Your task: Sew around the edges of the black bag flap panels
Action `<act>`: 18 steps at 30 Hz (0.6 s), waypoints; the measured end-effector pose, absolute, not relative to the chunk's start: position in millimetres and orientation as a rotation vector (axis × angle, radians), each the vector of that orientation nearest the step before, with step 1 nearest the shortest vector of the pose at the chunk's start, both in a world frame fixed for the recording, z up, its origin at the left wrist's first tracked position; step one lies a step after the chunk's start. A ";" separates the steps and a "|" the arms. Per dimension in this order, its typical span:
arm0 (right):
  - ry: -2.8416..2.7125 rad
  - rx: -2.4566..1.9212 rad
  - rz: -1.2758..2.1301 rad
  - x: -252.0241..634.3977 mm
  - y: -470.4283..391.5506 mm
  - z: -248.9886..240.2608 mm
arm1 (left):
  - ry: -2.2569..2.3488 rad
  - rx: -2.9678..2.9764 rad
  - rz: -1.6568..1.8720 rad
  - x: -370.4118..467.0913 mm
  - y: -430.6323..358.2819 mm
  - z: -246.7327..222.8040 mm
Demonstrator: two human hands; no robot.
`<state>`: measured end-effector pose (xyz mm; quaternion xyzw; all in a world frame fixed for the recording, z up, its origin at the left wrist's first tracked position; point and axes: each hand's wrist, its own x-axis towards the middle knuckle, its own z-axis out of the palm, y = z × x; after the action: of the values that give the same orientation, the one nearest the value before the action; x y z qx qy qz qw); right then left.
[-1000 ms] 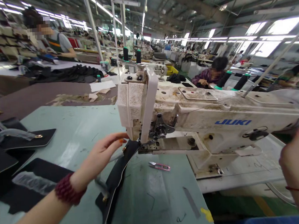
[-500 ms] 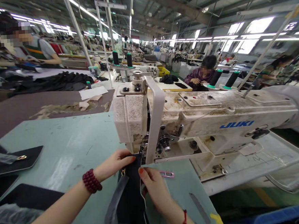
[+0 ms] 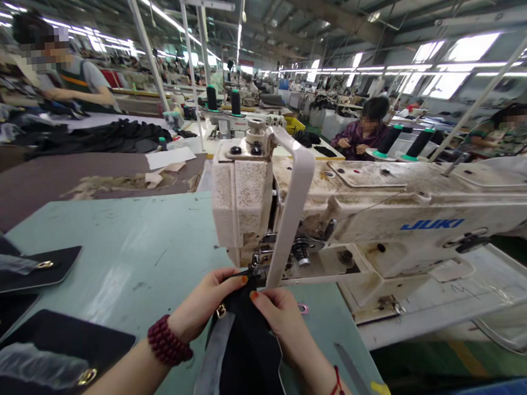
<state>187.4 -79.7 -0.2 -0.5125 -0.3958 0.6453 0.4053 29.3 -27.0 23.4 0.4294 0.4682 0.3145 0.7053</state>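
Observation:
A cream JUKI sewing machine stands on a pale green table. A black bag panel with a small gold fitting lies under its needle area and runs toward me. My left hand, with a dark red bead bracelet on the wrist, grips the panel's left edge close to the presser foot. My right hand, with a red string on the wrist, pinches the panel's right edge just below the needle.
Black panels with gold rings and plastic wrap lie at the left of the table. Pink thread snips rest beside my right hand. A heap of dark fabric covers the table behind. Other people work at machines at the back left and right.
My right hand came from the handwheel on the far right to the panel's edge. Both hands have closed in on the panel under the needle, and the view has shifted slightly.

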 end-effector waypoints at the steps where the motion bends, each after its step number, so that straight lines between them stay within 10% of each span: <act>1: -1.004 -1.302 1.613 186.8 -79.0 -0.6 | 1.031 0.962 0.698 29.1 -26.3 23.0; 18: -1.432 -1.438 1.547 211.1 -136.7 -0.4 | 1.221 1.316 0.835 -32.1 -103.2 -41.0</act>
<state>211.1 -136.7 -0.4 -0.5393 -0.5370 0.5800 0.2905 -32.1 -103.2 -41.0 0.5557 0.5157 0.3525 0.5486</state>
